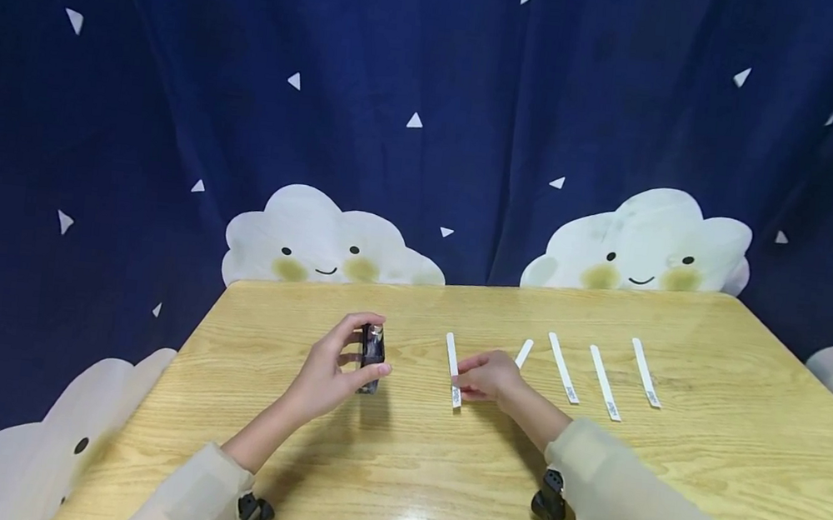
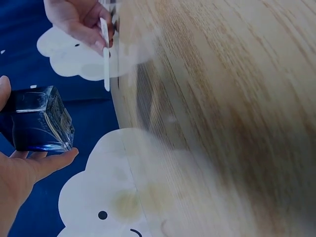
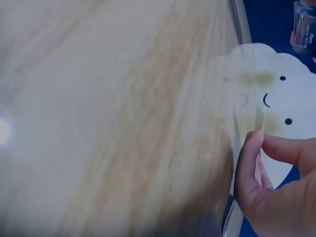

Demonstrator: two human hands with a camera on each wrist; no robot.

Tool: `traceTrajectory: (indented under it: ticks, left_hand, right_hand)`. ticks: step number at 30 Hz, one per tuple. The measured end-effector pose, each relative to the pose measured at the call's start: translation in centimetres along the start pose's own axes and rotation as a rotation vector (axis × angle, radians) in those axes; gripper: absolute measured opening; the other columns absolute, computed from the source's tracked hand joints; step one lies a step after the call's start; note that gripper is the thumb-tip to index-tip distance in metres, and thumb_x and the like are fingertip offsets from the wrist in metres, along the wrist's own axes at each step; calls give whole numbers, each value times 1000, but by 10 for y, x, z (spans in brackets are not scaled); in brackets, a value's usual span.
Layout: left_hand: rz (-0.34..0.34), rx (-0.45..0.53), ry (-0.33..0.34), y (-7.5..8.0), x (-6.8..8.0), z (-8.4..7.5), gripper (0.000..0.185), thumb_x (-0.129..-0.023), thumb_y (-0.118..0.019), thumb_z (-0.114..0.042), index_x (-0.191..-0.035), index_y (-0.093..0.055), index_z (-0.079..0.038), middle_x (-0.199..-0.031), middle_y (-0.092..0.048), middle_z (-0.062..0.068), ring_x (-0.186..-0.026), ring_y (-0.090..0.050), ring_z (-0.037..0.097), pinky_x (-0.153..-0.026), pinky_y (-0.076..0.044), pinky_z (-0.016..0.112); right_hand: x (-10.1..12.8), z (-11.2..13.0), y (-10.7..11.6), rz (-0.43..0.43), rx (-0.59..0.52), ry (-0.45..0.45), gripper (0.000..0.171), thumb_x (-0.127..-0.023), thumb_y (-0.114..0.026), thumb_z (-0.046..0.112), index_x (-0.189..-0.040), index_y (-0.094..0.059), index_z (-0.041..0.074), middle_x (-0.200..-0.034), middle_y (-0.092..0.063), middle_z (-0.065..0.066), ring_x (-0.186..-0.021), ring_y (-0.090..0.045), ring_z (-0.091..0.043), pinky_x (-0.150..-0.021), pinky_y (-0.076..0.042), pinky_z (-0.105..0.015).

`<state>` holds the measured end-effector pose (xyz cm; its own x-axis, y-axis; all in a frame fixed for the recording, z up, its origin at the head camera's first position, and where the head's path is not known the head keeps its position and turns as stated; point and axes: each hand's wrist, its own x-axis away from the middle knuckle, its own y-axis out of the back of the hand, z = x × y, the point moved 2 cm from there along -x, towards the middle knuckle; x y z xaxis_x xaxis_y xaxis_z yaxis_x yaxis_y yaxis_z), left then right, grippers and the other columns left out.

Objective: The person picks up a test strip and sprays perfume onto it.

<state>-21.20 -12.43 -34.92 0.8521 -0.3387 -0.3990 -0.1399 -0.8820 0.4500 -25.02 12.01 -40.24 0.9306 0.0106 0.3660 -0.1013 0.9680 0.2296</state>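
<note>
A staged recording booth: a navy curtain (image 1: 433, 86) printed with smiling clouds hangs behind a bare wooden counter (image 1: 703, 489).

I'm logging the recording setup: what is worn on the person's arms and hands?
Both arms wear long, loose cream sleeves, the left sleeve and the right sleeve. A small black device sits under each wrist. The left hand and right hand are bare: no gloves.

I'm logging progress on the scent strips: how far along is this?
Early, by the look of it. The left hand holds the dark glass bottle upright; the right hand pinches one white paper strip. Four other strips lie on the table, apparently untouched. No strip looks visibly finished.
</note>
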Motion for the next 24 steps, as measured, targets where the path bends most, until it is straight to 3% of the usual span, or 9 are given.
traceTrajectory:
  ticks: [10, 19, 24]
  left_hand:
    - [14, 0, 11, -1, -1, 1, 58, -82, -76, -13, -131, -50, -25, -133, -54, 12, -115, -58, 34, -90, -56, 45]
    - [14, 6, 24, 0, 0, -1, 58, -82, -76, -13, -131, -50, -26, -134, -54, 11, -117, -58, 33, -90, -56, 44]
    - [5, 8, 25, 1, 2, 0, 58, -81, -77, -13, -131, -50, -26, -133, -54, 11, -117, -58, 33, -90, -56, 43]
  right_hand:
    - [7, 4, 2, -73, 60, 59, 28, -79, -71, -6, -106, -66, -10, -77, -70, -11, -58, -64, -8, -61, -60, -24]
    - [19, 7, 17, -78, 62, 99, 31, -81, -69, -2, -109, -64, -12, -84, -72, -17, -67, -70, -14, -69, -62, -30]
    - [22, 5, 33, -48, 72, 110, 36, -84, -67, 0, -116, -59, -15, -90, -73, -22, -68, -71, -13, -71, -61, -28]
